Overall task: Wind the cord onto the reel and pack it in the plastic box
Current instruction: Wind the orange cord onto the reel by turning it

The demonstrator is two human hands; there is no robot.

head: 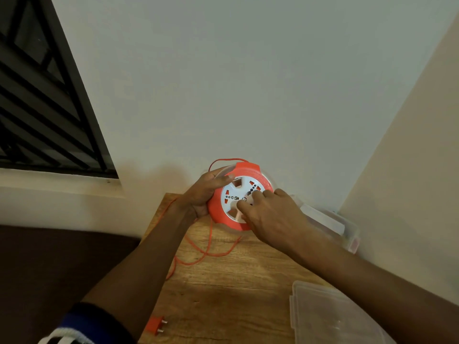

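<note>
The reel (239,197) is held up off the wooden counter (223,289), near the back wall. The left hand (203,192) grips its orange rim, fingers curled round the edge w/ the thumb over the top. The right hand (269,214) lies on the white socket face, fingertips pressing near the centre — nothing pinched as far as I can see.

The reel looks like light, rigid plastic w/ a smooth rim, so best taken across the rim, as the left grip does. The cord (211,247) is thin, limp and springy; most of it lies loose on the counter — prob. apt to snag or kink. Its plug (156,325) lies at the near edge. The clear plastic box (330,222) sits at the back right, and what looks like its lid (330,316) lies near right.
</note>
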